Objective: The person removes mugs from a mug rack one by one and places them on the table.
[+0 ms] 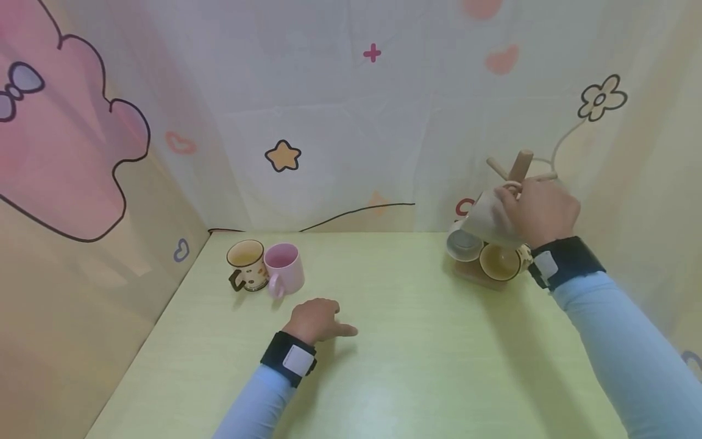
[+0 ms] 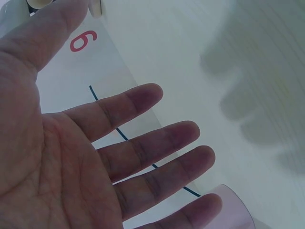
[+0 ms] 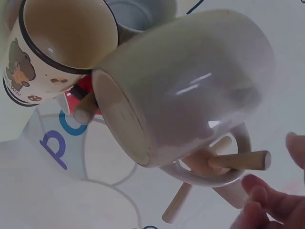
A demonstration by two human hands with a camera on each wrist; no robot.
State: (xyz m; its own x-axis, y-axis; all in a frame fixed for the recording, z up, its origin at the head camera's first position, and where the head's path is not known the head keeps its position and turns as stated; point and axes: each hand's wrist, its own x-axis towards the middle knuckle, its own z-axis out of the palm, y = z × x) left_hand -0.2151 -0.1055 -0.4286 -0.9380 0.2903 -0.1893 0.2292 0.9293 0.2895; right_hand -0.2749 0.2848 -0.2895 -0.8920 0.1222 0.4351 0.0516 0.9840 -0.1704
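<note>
My right hand is at the upper part of a wooden mug tree, beside a glossy off-white mug. In the right wrist view the mug's handle loops round a wooden peg, its body tilted. The fingertips are right at the handle, with thumb and fingers apart. Over the table at centre left, my left hand is held with fingers spread and holds nothing. Just beyond it stand a pink mug and a patterned cream mug with a dark handle.
Lower on the mug tree are a pale grey mug and a cream mug with a dark rim, above the wooden base. A printed cloth stands behind the pale table and along its sides.
</note>
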